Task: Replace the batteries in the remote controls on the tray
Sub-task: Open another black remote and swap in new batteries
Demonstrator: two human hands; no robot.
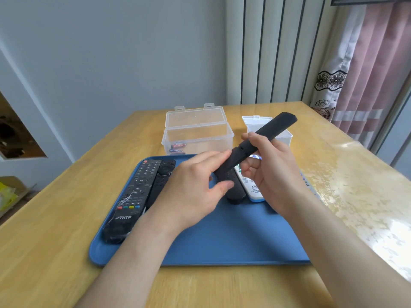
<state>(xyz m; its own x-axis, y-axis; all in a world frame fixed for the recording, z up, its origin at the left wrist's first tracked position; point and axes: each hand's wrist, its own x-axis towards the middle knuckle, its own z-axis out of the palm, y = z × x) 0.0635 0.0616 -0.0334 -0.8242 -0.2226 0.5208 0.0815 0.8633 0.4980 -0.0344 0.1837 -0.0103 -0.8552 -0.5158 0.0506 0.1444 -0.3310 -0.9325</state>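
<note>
Above the blue tray (pixel 233 241), my right hand (pixel 269 172) grips a long black remote (pixel 269 132) back side up, its far end raised toward the boxes. My left hand (pixel 195 187) pinches the battery cover (pixel 224 165) at the remote's near end, thumb underneath and fingers on top; a gap shows between cover and body. A large black THTF remote (pixel 131 196) and a slim black remote (pixel 162 176) lie on the tray's left side. Another black remote (pixel 233 192) and a white remote (pixel 251 185) lie in the tray's middle, partly hidden by my hands.
A clear plastic box (pixel 198 132) with its lid up stands behind the tray, holding a few batteries (pixel 178 147). A white box (pixel 282 136) stands to its right. The wooden table (pixel 55 218) ends near a curtain on the right and a wall behind.
</note>
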